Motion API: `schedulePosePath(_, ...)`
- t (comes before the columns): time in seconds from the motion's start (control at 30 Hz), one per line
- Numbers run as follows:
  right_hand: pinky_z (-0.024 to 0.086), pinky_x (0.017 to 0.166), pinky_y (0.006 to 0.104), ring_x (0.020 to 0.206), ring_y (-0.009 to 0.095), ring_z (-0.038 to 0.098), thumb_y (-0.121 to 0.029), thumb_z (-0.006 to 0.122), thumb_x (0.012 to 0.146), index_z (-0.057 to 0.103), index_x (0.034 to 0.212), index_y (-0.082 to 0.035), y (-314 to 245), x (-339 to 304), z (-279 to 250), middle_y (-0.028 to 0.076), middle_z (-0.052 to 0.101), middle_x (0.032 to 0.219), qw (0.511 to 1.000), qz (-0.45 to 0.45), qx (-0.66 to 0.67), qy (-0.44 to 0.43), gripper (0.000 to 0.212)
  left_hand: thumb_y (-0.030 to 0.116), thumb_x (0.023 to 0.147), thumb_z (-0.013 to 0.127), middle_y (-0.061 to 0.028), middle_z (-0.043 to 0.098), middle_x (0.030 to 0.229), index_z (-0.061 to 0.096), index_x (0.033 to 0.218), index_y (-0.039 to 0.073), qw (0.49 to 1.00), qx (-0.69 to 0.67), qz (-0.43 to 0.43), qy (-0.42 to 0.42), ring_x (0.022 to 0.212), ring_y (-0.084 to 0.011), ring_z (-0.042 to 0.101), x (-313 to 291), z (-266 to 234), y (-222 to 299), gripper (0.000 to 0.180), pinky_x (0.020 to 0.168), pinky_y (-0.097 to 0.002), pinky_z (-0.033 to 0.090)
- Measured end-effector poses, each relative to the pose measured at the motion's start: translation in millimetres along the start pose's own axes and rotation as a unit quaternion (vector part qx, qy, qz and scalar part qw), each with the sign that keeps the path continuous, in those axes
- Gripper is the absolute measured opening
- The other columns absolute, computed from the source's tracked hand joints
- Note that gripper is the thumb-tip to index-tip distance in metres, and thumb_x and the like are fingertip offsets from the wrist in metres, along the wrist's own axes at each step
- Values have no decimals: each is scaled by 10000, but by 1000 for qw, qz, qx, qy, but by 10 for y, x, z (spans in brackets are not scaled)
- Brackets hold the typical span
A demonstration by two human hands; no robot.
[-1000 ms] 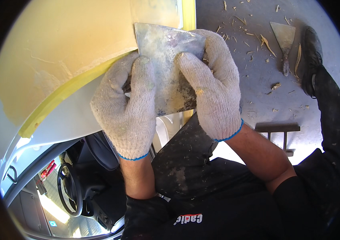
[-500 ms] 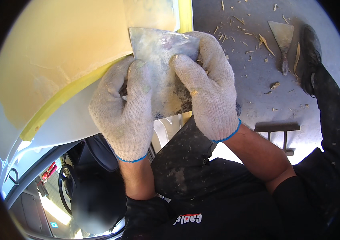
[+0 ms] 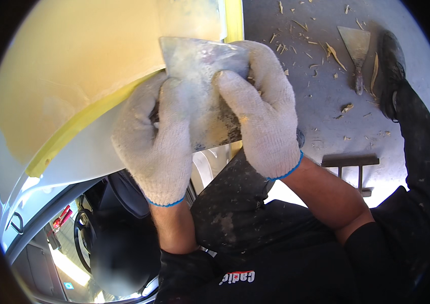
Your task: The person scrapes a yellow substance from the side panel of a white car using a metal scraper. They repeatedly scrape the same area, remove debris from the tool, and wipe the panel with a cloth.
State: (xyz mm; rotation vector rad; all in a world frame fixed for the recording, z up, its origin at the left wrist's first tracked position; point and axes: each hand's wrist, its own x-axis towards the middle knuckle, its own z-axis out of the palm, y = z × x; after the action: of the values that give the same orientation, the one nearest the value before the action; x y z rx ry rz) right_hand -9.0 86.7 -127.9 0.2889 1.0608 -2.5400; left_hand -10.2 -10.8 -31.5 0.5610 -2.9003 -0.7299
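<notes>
Both of my hands wear off-white knit gloves with blue cuffs. Between them is a thin, stained metal scraper plate (image 3: 205,101), wider at its far edge. My left hand (image 3: 156,137) grips its left side, thumb on top and fingers hidden beneath. On the opposite side my right hand (image 3: 268,109) pinches the plate the same way, its thumb lying on the upper face. The plate's far left corner overlaps a car body panel (image 3: 83,61) coated with beige filler; whether it touches cannot be made out. Yellow masking tape (image 3: 93,109) borders the filler along a curved edge.
A putty knife (image 3: 357,55) lies on the grey floor (image 3: 321,111) at the right, among scattered filler scraps, beside a black shoe (image 3: 392,66). Nearer stands a dark metal stand (image 3: 350,161). At lower left, a steering wheel (image 3: 80,238) shows inside the car.
The plate and both hands have shifted very slightly left. My left hand and the plate look a little blurred now. The grip of both hands is the same.
</notes>
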Motion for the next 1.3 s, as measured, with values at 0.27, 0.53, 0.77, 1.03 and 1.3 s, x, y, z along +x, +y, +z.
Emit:
schedulePosePath(0.27, 492, 860, 267, 982, 76, 558, -137, 562, 994, 537, 1295, -18, 23, 14, -40, 23, 597, 1088, 1000, -5, -17, -2, 324, 131, 934, 694, -61, 678, 867, 703, 1072, -56, 1000, 11, -19, -19, 779, -100, 568, 13, -7, -12, 232, 734, -259, 483)
schedulePosePath(0.53, 495, 864, 263, 982, 72, 559, -164, 582, 1002, 541, 1290, -20, 13, 6, -48, 26, 596, 1085, 1000, -3, -18, -1, 324, 139, 934, 706, -49, 670, 858, 707, 1074, -55, 1000, -4, -10, -3, 759, -92, 561, 1, 16, -50, 239, 709, -255, 481)
schedulePosePath(0.77, 493, 852, 253, 978, 67, 556, -156, 579, 1004, 536, 1292, -18, 2, 0, -24, 25, 596, 1081, 999, -13, -31, 9, 322, 157, 940, 704, -25, 648, 827, 712, 1072, -49, 1000, 7, 10, -2, 732, -88, 534, 9, 14, -56, 245, 679, -250, 464)
schedulePosePath(1.03, 483, 851, 245, 953, 51, 538, -146, 576, 1000, 548, 1276, -19, -26, -6, -16, 10, 587, 1056, 999, -16, -42, 12, 305, 145, 942, 693, -51, 672, 847, 708, 1066, -53, 1000, 10, -4, -14, 761, -101, 564, 11, -10, -35, 234, 715, -266, 483)
schedulePosePath(1.3, 495, 823, 242, 927, 49, 557, -129, 561, 1003, 553, 1267, -15, -28, 5, -17, 10, 601, 1051, 999, -16, -38, 4, 288, 125, 940, 693, -66, 685, 877, 709, 1065, -52, 1000, 14, -21, -10, 780, -109, 582, 3, -21, -16, 217, 737, -274, 494)
